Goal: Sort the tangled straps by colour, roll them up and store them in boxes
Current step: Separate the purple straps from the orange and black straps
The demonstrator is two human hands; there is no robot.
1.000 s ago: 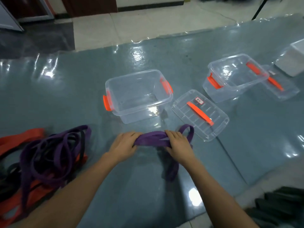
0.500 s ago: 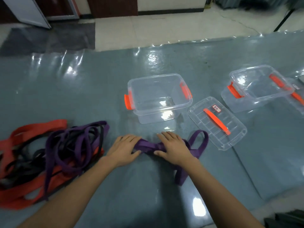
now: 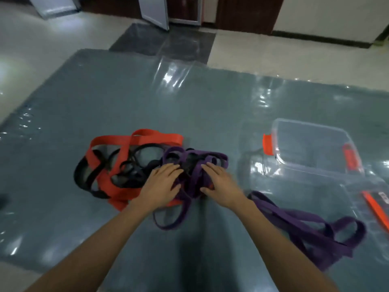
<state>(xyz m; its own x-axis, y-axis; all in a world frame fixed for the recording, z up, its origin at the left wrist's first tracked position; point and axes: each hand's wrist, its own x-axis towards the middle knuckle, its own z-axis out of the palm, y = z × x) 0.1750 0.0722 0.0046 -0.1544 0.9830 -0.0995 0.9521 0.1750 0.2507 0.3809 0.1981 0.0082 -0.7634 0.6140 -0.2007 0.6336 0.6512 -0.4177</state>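
Note:
A tangled pile lies on the grey-green mat: orange straps [image 3: 117, 148], black straps [image 3: 134, 165] and purple straps [image 3: 195, 165]. My left hand [image 3: 162, 184] lies on the pile where black meets purple, its fingers fairly straight. Just to the right, my right hand [image 3: 221, 186] rests on the purple straps with its fingers stretched over them. A separate purple strap [image 3: 315, 234] lies loosely bunched on the mat at the right, beside my right forearm. No hand touches it.
A clear plastic box [image 3: 311, 150] with orange latches stands open to the right of the pile. Its clear lid [image 3: 374, 205] with an orange handle lies at the right edge. The mat [image 3: 126, 98] ends at tiled floor to the left and behind.
Both hands let go of the purple strap, which now lies at the right, and moved left onto the tangled pile. The view swung left with them.

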